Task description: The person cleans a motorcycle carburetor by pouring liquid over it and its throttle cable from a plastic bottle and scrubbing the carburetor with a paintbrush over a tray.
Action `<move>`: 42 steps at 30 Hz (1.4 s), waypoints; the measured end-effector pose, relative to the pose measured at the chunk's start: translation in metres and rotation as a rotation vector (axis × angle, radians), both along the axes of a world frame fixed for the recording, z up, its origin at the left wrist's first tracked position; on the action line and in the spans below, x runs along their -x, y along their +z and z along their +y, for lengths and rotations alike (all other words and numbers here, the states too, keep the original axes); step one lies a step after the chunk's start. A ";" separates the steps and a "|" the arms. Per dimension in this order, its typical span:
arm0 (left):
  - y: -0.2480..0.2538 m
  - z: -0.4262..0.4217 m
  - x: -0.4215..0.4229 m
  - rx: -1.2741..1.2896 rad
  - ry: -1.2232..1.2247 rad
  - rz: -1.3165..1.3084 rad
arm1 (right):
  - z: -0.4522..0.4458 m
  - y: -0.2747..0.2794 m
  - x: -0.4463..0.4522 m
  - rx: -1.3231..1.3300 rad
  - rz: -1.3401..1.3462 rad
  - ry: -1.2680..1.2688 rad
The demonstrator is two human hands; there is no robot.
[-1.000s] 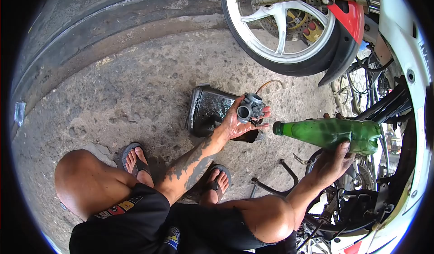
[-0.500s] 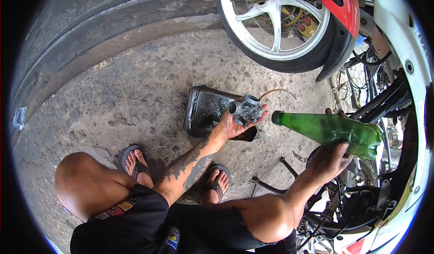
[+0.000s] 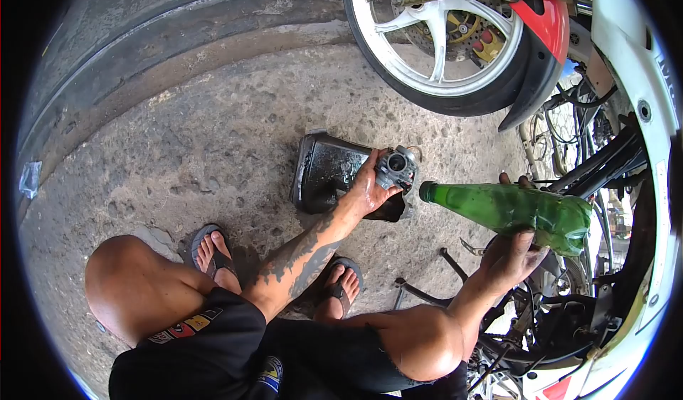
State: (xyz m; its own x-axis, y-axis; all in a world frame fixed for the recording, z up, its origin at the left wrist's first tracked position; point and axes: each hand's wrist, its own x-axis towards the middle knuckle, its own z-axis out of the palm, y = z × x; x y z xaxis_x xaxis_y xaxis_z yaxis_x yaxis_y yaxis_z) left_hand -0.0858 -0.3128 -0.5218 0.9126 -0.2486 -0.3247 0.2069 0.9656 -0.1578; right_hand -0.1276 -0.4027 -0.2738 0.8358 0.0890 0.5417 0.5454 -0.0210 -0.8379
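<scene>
My left hand (image 3: 368, 191) holds a grey metal carburetor (image 3: 396, 166), its round bore facing up toward me, above a black tray (image 3: 313, 176) on the ground. The tray looks wet and is partly hidden by the hand. My right hand (image 3: 514, 256) is wrapped round the body of a green plastic bottle (image 3: 491, 204). The bottle lies nearly level, its dark neck pointing left, just right of the carburetor and apart from it.
A motorcycle's white wheel (image 3: 437, 44) with a black tyre is at the top. White bodywork (image 3: 644, 80) and dark frame parts run down the right. My sandalled feet are on the rough concrete (image 3: 213, 137). A clear plastic scrap (image 3: 30, 179) lies far left.
The carburetor has been turned in my left hand, and its thin hose has swung mostly out of sight behind it. The bottle has shifted slightly left.
</scene>
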 end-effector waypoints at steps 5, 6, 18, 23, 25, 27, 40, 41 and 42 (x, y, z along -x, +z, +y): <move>0.016 0.003 0.002 -0.080 0.010 0.023 | 0.000 0.002 0.002 0.030 0.030 -0.017; 0.016 -0.001 0.001 -0.011 0.014 0.052 | 0.000 0.003 0.003 0.038 0.042 -0.033; 0.021 -0.003 0.001 -0.016 0.022 -0.027 | 0.006 0.001 0.004 0.129 -0.012 0.056; 0.011 -0.001 0.000 -0.116 -0.007 -0.117 | 0.012 0.005 0.000 0.148 0.000 0.071; 0.005 -0.002 -0.002 -0.094 0.009 -0.025 | 0.014 0.005 -0.001 0.169 0.025 0.105; 0.003 -0.003 -0.003 -0.036 0.014 -0.060 | 0.014 0.003 0.000 0.188 0.075 0.130; 0.049 0.000 -0.001 -0.110 0.114 0.029 | 0.004 0.002 0.006 0.133 -0.017 -0.077; 0.051 -0.002 -0.002 -0.142 0.128 0.048 | 0.002 0.002 0.006 0.133 -0.018 -0.079; 0.051 -0.002 -0.003 -0.085 0.112 0.062 | -0.001 0.003 0.007 0.125 -0.045 -0.084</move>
